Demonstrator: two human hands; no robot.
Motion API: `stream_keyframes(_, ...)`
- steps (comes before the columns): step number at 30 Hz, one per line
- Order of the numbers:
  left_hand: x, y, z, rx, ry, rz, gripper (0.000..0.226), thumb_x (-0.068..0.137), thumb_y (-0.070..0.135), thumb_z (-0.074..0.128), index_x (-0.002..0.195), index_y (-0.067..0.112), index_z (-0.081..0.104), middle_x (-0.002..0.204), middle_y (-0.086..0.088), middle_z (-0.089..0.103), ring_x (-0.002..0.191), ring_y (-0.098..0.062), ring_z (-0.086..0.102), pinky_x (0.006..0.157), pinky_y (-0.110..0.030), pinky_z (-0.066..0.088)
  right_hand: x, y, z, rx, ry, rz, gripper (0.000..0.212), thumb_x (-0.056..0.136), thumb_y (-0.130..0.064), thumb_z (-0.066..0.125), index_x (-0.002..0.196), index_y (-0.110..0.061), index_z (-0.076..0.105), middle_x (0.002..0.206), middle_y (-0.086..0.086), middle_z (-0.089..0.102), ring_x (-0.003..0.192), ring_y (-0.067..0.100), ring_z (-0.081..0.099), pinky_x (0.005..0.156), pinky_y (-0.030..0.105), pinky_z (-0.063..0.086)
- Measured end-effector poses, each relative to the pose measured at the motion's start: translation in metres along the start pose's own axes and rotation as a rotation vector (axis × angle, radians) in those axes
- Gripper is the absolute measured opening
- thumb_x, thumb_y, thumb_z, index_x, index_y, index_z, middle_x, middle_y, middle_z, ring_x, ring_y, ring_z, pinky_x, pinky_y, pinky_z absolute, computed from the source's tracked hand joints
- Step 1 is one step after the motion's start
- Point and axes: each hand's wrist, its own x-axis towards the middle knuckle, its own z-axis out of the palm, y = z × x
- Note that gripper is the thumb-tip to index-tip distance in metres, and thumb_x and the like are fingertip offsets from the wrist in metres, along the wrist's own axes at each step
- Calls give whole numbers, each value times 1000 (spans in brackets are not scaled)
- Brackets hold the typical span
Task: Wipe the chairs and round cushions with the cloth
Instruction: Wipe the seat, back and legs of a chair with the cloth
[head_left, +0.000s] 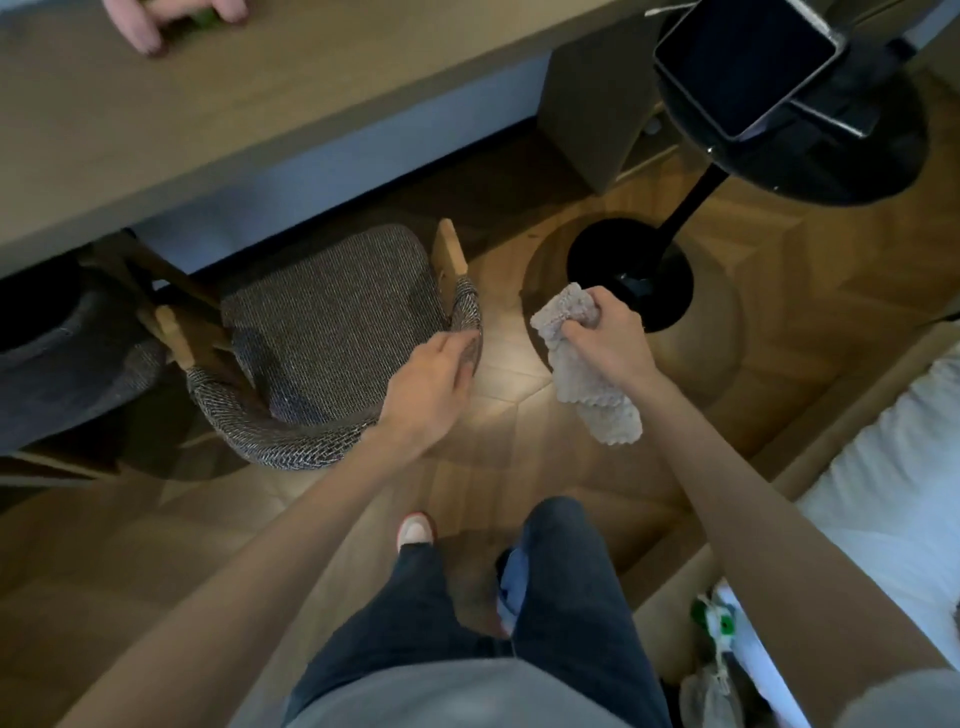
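A grey woven chair (332, 322) with wooden legs stands half under a long desk, its curved backrest toward me. My left hand (431, 379) rests on the right end of that backrest, fingers lying over the fabric rim. My right hand (608, 338) grips a light grey cloth (582, 364) to the right of the chair, above the wooden floor; the cloth hangs down from my fist. A second dark grey upholstered seat (67, 364) shows at the left edge, partly under the desk.
The long desk (260, 104) crosses the top, with another person's hand (171, 21) on it. A black round side table (810, 130) on a pedestal base (628, 270) holds a tablet. A white bed (893, 467) lies at the right.
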Motion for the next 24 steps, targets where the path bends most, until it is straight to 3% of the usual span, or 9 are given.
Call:
stream_keyframes(10,75,41,29,27,62,-334,45,100,23,43,145,19,36,141,-4,43,127,-27,43,100,-45,40,113,9,-44,-83,-272,-151,27,91,-21,60,117,-16,54,105,-1,59,97,14,57,83,29,45)
stream_keyframes(15,98,89,59,-51,144,-574,46,100,22,43,145,18,37,141,-7,43,125,-30,44,101,-48,41,158,17,-76,-143,-466,-335,21,90,-16,60,109,-13,54,98,0,58,89,13,56,74,24,40)
stream_keyframes(24,117,112,84,-143,325,-801,46,99,21,45,144,16,38,140,-9,45,124,-32,45,100,-46,40,218,14,-60,-246,-643,-490,17,85,-23,59,101,-22,54,99,-3,60,103,21,55,89,44,49)
